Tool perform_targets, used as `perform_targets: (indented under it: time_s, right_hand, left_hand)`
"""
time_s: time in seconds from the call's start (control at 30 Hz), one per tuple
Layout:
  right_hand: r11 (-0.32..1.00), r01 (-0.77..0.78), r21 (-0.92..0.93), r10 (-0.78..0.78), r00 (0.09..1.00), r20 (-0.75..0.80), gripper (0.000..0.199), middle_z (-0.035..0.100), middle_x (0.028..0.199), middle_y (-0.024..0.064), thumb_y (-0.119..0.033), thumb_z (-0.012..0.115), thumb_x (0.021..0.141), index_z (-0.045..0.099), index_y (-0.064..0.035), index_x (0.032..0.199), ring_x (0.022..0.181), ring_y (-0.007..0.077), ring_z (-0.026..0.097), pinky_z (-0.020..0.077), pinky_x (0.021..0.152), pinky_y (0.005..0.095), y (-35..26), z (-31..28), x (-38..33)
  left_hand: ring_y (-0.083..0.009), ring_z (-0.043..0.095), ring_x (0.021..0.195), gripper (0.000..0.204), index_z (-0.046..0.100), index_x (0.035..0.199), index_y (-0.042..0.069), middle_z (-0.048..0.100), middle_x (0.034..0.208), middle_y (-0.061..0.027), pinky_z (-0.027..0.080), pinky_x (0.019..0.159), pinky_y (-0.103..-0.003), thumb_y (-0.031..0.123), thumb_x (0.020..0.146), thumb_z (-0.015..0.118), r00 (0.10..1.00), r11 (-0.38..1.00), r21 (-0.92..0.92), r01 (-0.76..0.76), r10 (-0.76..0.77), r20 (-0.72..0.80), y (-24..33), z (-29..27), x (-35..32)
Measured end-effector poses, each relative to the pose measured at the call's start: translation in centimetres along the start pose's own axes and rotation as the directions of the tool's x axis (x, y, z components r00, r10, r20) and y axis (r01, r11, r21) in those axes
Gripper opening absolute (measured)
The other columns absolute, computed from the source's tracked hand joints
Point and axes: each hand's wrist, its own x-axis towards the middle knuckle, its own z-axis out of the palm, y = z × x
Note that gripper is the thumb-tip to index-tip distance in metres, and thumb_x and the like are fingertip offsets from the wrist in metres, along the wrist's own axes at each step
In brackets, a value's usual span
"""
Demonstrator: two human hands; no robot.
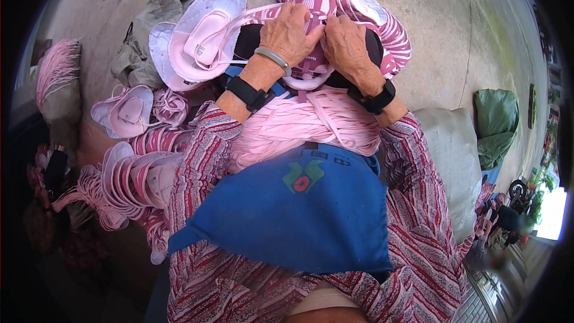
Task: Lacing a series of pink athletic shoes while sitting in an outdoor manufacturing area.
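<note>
A dark pink shoe upper (311, 67) lies across my knees, its toe pointing away from me. Both hands are closed over its eyelet rows. My left hand (286, 34) pinches a pale pink shoelace (239, 21), which trails in a loop to the left. My right hand (348, 43) has its fingertips pressed together at the lace by the opposite eyelets; the fingers partly hide what they grip. A thick bundle of pale pink laces (299, 122) rests on my lap above the blue apron (299, 215). Pink-and-white shoe uppers (206, 39) are nested just left of my left hand.
A curved row of striped pink uppers (391, 42) lies beyond my right hand. More stacked uppers (134, 173) fill the left side. Pink laces (58, 72) hang over a bundle at far left. A grey-green sack (140, 42), a pale sack (445, 161) and a green bag (497, 125) sit around me.
</note>
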Motion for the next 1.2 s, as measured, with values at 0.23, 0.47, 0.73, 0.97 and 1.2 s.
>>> perform_targets:
  time_s: [0.23,0.47,0.73,0.97,1.2]
  right_hand:
    - [0.96,0.052,0.275,-0.062,0.998,0.026,0.016,0.057,0.084,0.0225,-0.007,0.053,0.075,0.055,0.0028,0.088,0.081,0.038,0.057,0.0436,0.069,0.0469,2.3,0.2,1.3]
    - [0.966,0.038,0.256,-0.037,0.999,-0.008,0.014,0.056,0.082,0.0187,-0.008,0.052,0.078,0.055,0.0006,0.088,0.076,0.035,0.057,0.043,0.068,0.0448,2.2,-0.3,1.0]
    - [0.996,-0.012,-0.086,0.013,1.0,0.007,0.011,0.058,0.081,0.013,-0.011,0.054,0.074,0.059,-0.0031,0.08,0.076,0.0296,0.06,0.0389,0.072,0.0428,0.6,-0.8,0.5]
    - [0.892,0.093,0.442,-0.159,0.981,0.113,0.016,0.056,0.08,0.0204,-0.003,0.049,0.081,0.058,0.0021,0.093,0.076,0.0371,0.057,0.045,0.069,0.0411,4.1,-1.8,1.4]
    - [0.865,0.155,0.477,-0.201,0.979,0.046,0.015,0.054,0.081,0.0192,-0.007,0.05,0.084,0.057,-0.0001,0.096,0.075,0.0366,0.056,0.0449,0.066,0.042,3.3,-2.6,0.6]
  left_hand:
    - [-0.0387,0.059,0.081,0.03,0.053,0.094,0.007,0.054,0.098,-0.016,0.048,0.071,-0.048,0.027,0.075,0.063,1.0,0.994,0.107,0.015,-0.013,-0.021,0.4,1.1,1.0]
    - [-0.0372,0.06,0.079,0.026,0.052,0.092,0.007,0.057,0.088,-0.0138,0.048,0.067,-0.047,0.026,0.077,0.061,0.994,0.998,0.057,-0.031,0.037,-0.102,-0.1,1.3,1.0]
    - [-0.0357,0.06,0.077,0.025,0.052,0.089,0.006,0.056,0.088,-0.013,0.048,0.065,-0.045,0.027,0.078,0.061,1.0,0.996,0.084,-0.016,0.017,-0.016,0.6,0.5,1.0]
    - [-0.0351,0.06,0.074,0.021,0.053,0.085,0.007,0.058,0.085,-0.0112,0.048,0.062,-0.044,0.025,0.078,0.06,0.996,0.999,0.023,-0.039,0.041,-0.076,0.6,0.7,0.6]
    - [-0.0339,0.059,0.072,0.019,0.052,0.081,0.006,0.057,0.078,-0.0111,0.047,0.06,-0.042,0.022,0.077,0.062,0.99,0.997,-0.026,-0.075,0.072,-0.122,0.1,0.6,0.6]
